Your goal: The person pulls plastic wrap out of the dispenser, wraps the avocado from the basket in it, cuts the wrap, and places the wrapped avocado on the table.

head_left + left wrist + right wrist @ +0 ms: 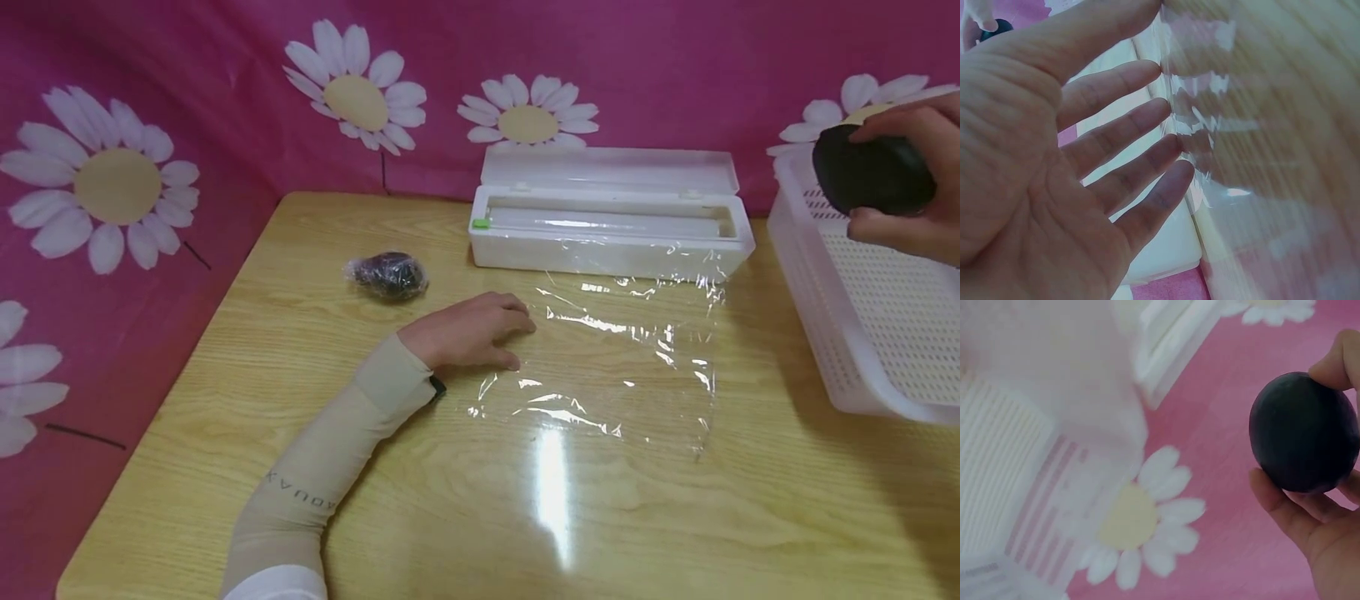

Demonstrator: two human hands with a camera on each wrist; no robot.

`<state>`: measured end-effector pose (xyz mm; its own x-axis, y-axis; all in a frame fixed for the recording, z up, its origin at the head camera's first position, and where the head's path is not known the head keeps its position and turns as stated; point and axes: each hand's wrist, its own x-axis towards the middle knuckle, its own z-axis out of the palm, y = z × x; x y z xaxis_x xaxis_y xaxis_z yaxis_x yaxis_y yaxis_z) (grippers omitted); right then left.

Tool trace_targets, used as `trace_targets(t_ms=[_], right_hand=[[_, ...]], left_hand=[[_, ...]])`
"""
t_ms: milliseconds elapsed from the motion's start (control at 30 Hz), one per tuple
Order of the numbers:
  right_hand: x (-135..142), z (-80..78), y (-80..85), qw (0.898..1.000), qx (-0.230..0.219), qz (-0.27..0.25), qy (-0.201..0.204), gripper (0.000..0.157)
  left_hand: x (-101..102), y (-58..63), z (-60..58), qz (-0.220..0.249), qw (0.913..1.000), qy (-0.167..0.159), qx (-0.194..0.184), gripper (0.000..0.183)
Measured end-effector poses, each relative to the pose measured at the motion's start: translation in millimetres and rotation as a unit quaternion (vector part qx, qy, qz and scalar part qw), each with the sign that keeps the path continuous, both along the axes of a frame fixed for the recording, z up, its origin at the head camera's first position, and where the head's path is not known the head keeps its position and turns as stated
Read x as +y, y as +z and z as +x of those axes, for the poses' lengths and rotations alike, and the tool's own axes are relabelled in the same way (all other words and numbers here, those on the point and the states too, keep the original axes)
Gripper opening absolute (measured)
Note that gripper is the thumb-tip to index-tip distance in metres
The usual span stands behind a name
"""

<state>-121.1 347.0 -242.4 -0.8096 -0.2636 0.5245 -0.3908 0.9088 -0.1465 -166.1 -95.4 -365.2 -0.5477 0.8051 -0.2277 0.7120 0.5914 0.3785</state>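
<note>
At the upper right of the head view, my right hand (926, 179) grips a smooth, near-black oval fruit (1304, 432) between thumb and fingers, held up over the basket. Its exact kind is unclear. My left hand (468, 329) is low over the table, fingers spread and relaxed, by the left edge of a sheet of cling film (622, 358). In the left wrist view the fingertips (1172, 178) are close to the film; contact cannot be told. The film stretches forward from a white dispenser box (607, 258), its lid raised and a roll inside.
A dark thing wrapped in cling film (390, 276) lies left of the box. A white perforated basket (862, 367) stands on the right of the wooden table (420, 508). A pink cloth with daisies (637, 50) hangs behind and at the left. A green slider (482, 223) sits on the box.
</note>
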Motion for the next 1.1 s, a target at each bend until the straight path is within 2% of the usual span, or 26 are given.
trace_targets(t_ms=[100, 167, 300, 500, 733, 933, 1100], right_hand=[[-18, 7.7, 3.6, 0.999, 0.019, 0.005, 0.041, 0.113], [-28, 11.5, 4.1, 0.998, 0.021, 0.014, 0.062, 0.123], [-45, 21.4, 3.8, 0.996, -0.002, 0.046, 0.076, 0.117], [-66, 30.5, 0.6, 0.991, -0.002, 0.072, 0.117, 0.106], [-85, 36.3, -12.7, 0.982, -0.017, 0.050, 0.181, 0.086], [-106, 35.1, -30.2, 0.969, -0.006, 0.019, 0.246, 0.056], [-118, 32.1, -44.3, 0.961, -0.014, 0.001, 0.276, 0.057]], left_hand=[[0, -0.2, -0.2, 0.001, 1.0000, 0.002, -0.001, 0.056], [0, -0.3, -0.5, 0.001, 1.0000, 0.003, -0.002, 0.057], [-1, -0.7, -0.7, 0.000, 1.0000, 0.006, -0.004, 0.057], [-1, -0.5, -0.6, 0.002, 1.0000, 0.004, 0.000, 0.057], [0, -1.9, -1.2, 0.004, 1.0000, -0.003, 0.002, 0.057], [-1, -0.4, -1.3, 0.005, 1.0000, -0.002, -0.001, 0.057], [-2, -0.1, -1.2, 0.007, 1.0000, -0.002, -0.003, 0.057]])
